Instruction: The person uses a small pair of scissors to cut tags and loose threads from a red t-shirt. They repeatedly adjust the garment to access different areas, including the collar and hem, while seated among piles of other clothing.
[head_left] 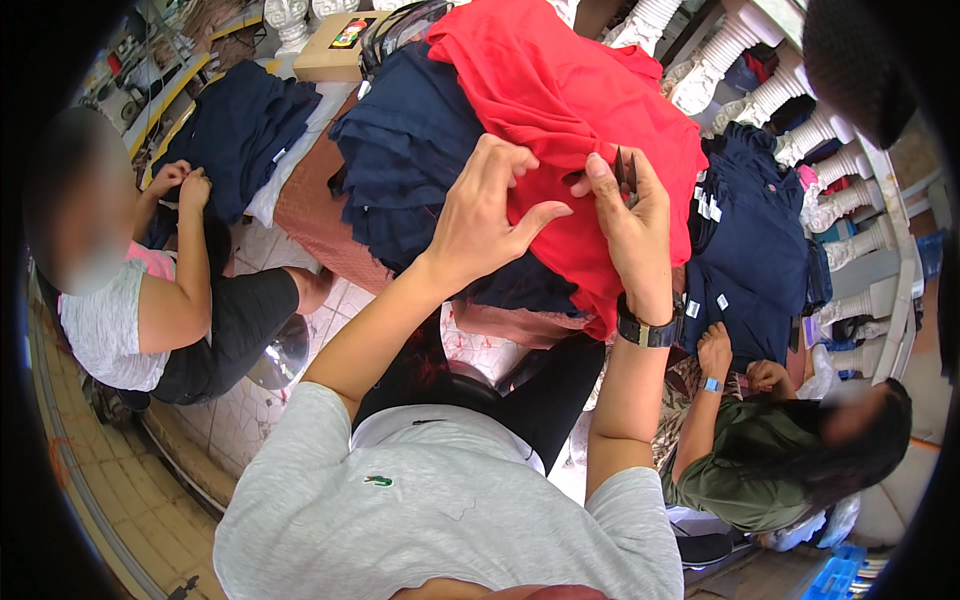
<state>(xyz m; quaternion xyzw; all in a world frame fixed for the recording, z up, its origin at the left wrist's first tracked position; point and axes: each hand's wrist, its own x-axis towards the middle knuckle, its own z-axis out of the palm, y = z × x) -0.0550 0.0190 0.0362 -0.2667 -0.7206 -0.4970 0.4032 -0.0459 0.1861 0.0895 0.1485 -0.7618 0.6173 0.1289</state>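
Observation:
A red garment (530,80) lies spread over a pile of navy garments (400,125) in front of me. Above the red cloth, my left hand (490,205) has its thumb stretched out and its fingers loosely bent, with a gap between them. I see nothing held in it. Close by on the right, my right hand (635,225) is closed on small dark thread snips (627,172), whose pointed blades stick up between thumb and fingers. The hands are apart from each other. Whether the right fingertips also pinch some red cloth is hidden.
On the left a seated person (150,300) handles a dark garment (245,130). To the right another person (770,450) works at navy garments (750,250) with white tags. A cardboard box (335,48) stands at the back. White balusters (760,105) line the far right.

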